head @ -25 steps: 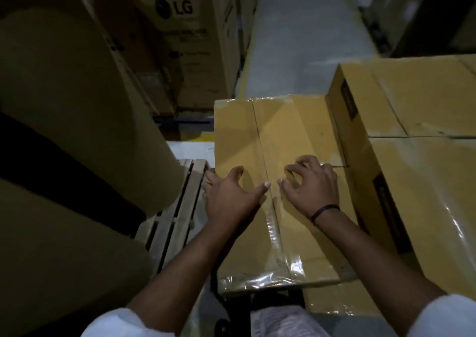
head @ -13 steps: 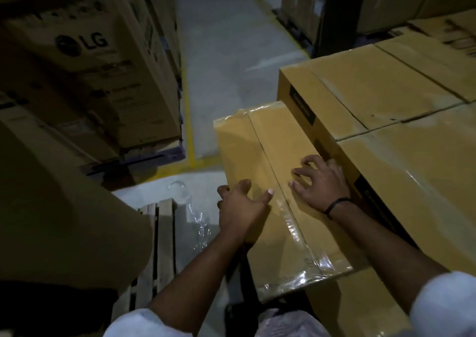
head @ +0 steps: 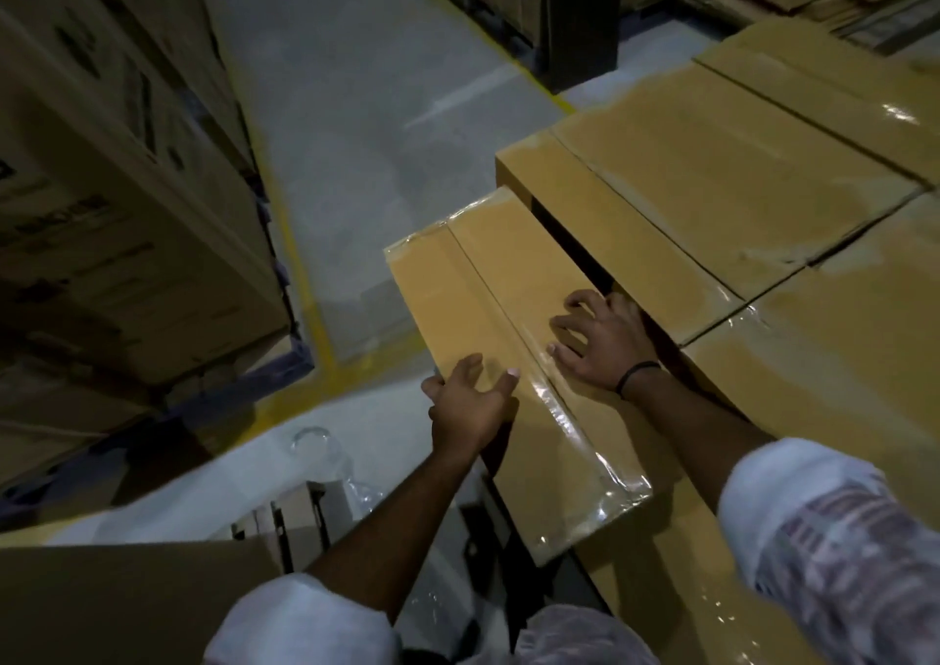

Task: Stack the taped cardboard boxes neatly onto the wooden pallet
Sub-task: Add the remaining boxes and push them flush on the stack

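Head cam: the person is leaning over a taped cardboard box (head: 513,339) that's lying flat on another carton (head: 666,537), pushed right up beside the taller stack of boxes (head: 712,196) on the right. The left hand (head: 468,405) is gripping the box's left edge, with the thumb lying on top and the fingers wrapping down over the side. The right hand (head: 603,346) isn't holding anything. Its fingers are spreading out, arching a bit, and pressing their tips on the box top, just beside the gap against the stack (there's a black wristband (head: 636,374) on that wrist). The clear tape along the box's seam is catching the light. The wooden pallet (head: 300,517) is peeking out at the lower left, well below the box, with some loose plastic wrap (head: 315,440) sitting just past it.
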The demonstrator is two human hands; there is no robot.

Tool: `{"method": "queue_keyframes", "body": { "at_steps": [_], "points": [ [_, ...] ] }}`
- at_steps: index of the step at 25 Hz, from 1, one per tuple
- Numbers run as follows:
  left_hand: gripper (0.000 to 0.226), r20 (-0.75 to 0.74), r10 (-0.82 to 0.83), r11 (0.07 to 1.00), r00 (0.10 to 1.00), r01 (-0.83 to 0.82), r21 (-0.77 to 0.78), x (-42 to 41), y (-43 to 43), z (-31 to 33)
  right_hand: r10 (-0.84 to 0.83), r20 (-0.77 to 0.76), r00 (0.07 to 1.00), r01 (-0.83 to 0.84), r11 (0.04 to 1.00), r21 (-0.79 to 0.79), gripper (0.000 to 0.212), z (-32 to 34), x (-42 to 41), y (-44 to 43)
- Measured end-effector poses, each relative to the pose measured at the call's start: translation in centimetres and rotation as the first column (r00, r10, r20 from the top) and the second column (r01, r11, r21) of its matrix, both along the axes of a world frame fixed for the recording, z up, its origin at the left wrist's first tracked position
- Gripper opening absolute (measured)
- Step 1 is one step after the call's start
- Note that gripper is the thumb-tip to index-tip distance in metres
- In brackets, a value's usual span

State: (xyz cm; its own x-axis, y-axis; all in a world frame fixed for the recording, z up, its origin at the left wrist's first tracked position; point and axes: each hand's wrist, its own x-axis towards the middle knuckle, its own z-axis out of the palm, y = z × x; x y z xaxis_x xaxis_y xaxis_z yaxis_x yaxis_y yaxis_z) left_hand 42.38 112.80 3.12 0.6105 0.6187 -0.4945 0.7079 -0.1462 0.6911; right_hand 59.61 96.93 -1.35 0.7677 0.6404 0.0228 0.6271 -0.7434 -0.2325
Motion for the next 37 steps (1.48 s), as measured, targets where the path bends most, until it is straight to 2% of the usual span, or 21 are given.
{"method": "queue_keyframes", "body": {
  "at_steps": [2, 4, 8, 12, 14, 17, 19, 21, 26, 28, 31, 35, 37],
  "points": [
    [0.085, -0.002, -0.011, 0.999, 1.000, 0.011, -0.035, 1.8, 1.9, -0.2, 0.016, 0.019, 1.000, -0.015, 1.000, -0.018, 0.046, -0.5, 2.2, 1.6],
    [0.077, 0.017, -0.052, 0.996, 0.998, 0.053, -0.072, 3.3, 3.4, 0.1, 0.008, -0.013, 1.000, -0.008, 0.999, -0.054, 0.045, -0.8, 4.0, 2.8],
    [0.081, 0.005, -0.182, 0.973, 0.983, 0.181, -0.146, 6.1, 5.9, -1.6, -0.096, -0.181, 0.979, 0.062, 0.981, -0.183, 0.049, -2.7, 6.4, 4.2],
    [0.083, -0.060, -0.325, 0.934, 0.944, 0.311, -0.178, 8.0, 9.6, -2.3, -0.226, -0.198, 0.954, 0.172, 0.952, -0.254, 0.054, -2.9, 6.1, 6.3],
    [0.080, -0.019, -0.401, 0.909, 0.916, 0.395, -0.131, 8.8, 11.9, -2.2, -0.289, -0.185, 0.939, 0.230, 0.930, -0.286, 0.053, -2.9, 4.3, 7.5],
    [0.080, -0.055, -0.527, 0.845, 0.848, 0.530, 0.073, 10.7, 15.2, -1.7, -0.346, -0.180, 0.921, 0.286, 0.913, -0.292, 0.051, -2.4, 0.6, 9.5],
    [0.082, -0.110, -0.630, 0.740, 0.769, 0.637, 0.214, 12.2, 16.6, -1.8, -0.402, -0.206, 0.892, 0.344, 0.900, -0.269, 0.053, -2.3, -2.3, 10.8],
    [0.082, -0.188, -0.737, 0.585, 0.649, 0.752, 0.304, 13.3, 17.4, -2.8, -0.480, -0.220, 0.849, 0.425, 0.868, -0.255, 0.056, -2.2, -4.9, 12.3],
    [0.066, -0.319, -0.906, 0.151, 0.279, 0.915, 0.374, 13.9, 19.2, -5.1, -0.637, -0.280, 0.718, 0.565, 0.769, -0.299, 0.069, -2.2, -9.9, 13.8],
    [0.069, -0.352, -0.922, 0.023, 0.163, 0.929, 0.369, 13.1, 20.0, -5.6, -0.663, -0.293, 0.689, 0.578, 0.747, -0.329, 0.080, -2.0, -11.8, 13.4],
    [0.070, -0.392, -0.919, -0.119, 0.048, 0.913, 0.391, 11.9, 20.6, -5.9, -0.718, -0.287, 0.634, 0.632, 0.695, -0.343, 0.084, -1.8, -14.7, 12.1],
    [0.062, -0.416, -0.909, -0.173, -0.005, 0.914, 0.366, 10.6, 19.7, -5.4, -0.790, -0.254, 0.557, 0.709, 0.612, -0.350, 0.073, -1.6, -18.0, 10.3],
    [0.059, -0.432, -0.897, -0.281, -0.098, 0.880, 0.383, 9.2, 18.3, -5.0, -0.822, -0.254, 0.510, 0.763, 0.568, -0.307, 0.067, -1.9, -19.6, 9.6]
  ]
}}
